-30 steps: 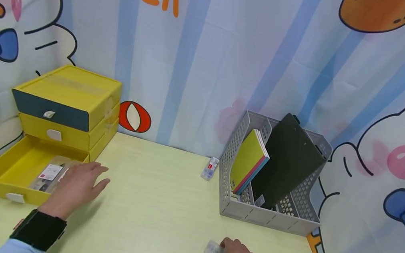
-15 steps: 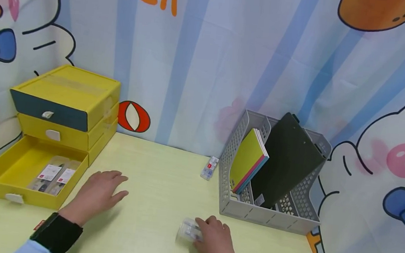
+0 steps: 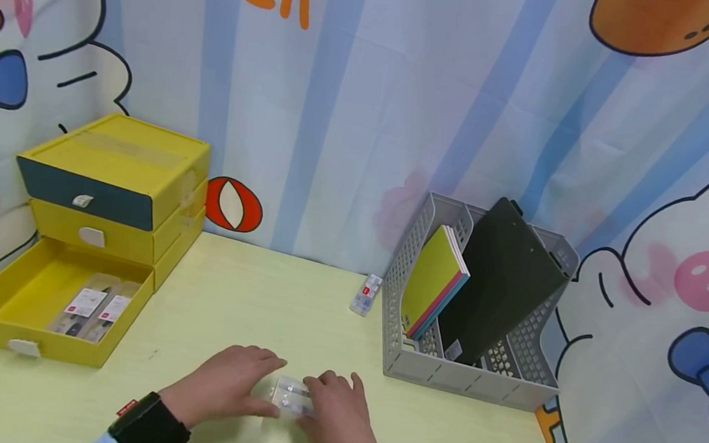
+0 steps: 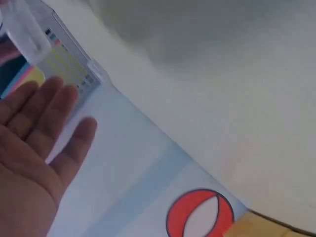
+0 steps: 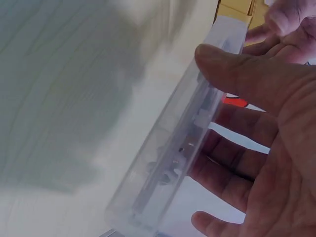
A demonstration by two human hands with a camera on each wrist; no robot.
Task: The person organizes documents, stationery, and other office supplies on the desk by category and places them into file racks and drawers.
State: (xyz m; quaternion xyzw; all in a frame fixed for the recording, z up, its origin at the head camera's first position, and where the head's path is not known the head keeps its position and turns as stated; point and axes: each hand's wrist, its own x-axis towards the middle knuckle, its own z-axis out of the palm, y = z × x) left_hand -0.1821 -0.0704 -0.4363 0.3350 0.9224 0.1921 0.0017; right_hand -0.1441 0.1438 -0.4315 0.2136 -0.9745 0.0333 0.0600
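My right hand point(image 3: 340, 421) grips a clear plastic case point(image 3: 291, 395) near the front of the table. In the right wrist view the thumb lies along one side of this case point(image 5: 163, 153) and the fingers on the other; small pale and dark pieces show inside. My left hand point(image 3: 226, 387) reaches in from the left, fingertips right at the case's left end. From the left wrist view, the left palm point(image 4: 34, 153) holds nothing and its fingers are extended, with the case point(image 4: 27, 37) just past them.
At left, a yellow drawer unit point(image 3: 120, 152) has its bottom drawer point(image 3: 19, 291) pulled out; two labelled clear cases point(image 3: 86, 302) lie inside. A grey organizer point(image 3: 473, 387) at right holds notebooks point(image 3: 432, 277) and a black clipboard point(image 3: 501, 276). Another small clear case point(image 3: 366, 294) lies beside it.
The left hand has moved right and down, away from the drawer, toward the case. The right hand has carried the clear case leftward, and both hands are now close together.
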